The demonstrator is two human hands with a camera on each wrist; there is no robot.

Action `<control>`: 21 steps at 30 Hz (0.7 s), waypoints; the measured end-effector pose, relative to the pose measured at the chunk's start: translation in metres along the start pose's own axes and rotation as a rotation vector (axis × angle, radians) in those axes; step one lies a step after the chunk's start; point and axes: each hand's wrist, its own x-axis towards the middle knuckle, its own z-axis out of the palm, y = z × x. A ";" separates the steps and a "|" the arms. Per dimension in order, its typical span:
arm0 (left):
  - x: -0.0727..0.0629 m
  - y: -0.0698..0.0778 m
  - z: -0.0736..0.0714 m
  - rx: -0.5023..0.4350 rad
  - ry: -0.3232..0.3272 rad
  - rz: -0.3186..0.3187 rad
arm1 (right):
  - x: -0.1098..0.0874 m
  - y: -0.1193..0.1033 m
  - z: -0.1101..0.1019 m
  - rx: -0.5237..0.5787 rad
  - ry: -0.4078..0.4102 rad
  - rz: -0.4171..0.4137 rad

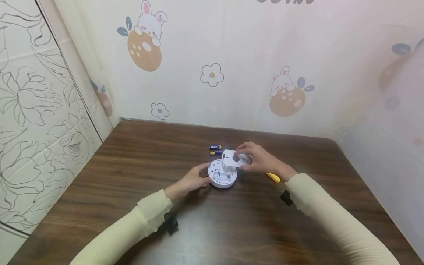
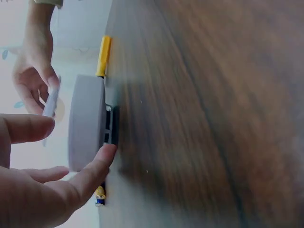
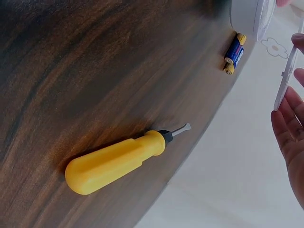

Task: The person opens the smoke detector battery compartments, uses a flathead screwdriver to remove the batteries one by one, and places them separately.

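Note:
A round white device (image 1: 221, 183) with a battery compartment on its upper face stands on the table. My left hand (image 1: 193, 179) holds it by its left side, thumb and fingers spread around the rim. In the left wrist view the housing (image 2: 86, 124) is seen edge-on, with a dark bracket-like part beneath it. Above the device's right edge, my right hand (image 1: 260, 157) pinches a thin white cover plate (image 1: 228, 158) with a dark round spot in its middle. The plate is tilted and partly covers the view of the compartment.
Two blue-and-gold batteries (image 1: 215, 147) lie side by side just behind the device. A yellow-handled screwdriver (image 3: 114, 164) lies on the table to the right, partly hidden by my right forearm in the head view. A patterned curtain (image 1: 185, 95) hangs behind the wooden table (image 1: 149, 147).

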 end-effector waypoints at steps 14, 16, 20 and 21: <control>0.001 -0.001 0.003 -0.275 0.036 -0.081 | -0.001 -0.004 0.010 0.036 -0.021 0.003; 0.004 -0.002 0.003 -0.310 0.030 -0.095 | -0.001 -0.007 0.013 0.038 -0.043 0.000; 0.007 -0.004 0.004 -0.371 0.029 -0.102 | -0.002 -0.013 0.020 0.051 -0.078 0.000; 0.008 -0.003 0.004 -0.385 0.028 -0.103 | -0.002 -0.015 0.021 0.049 -0.083 -0.008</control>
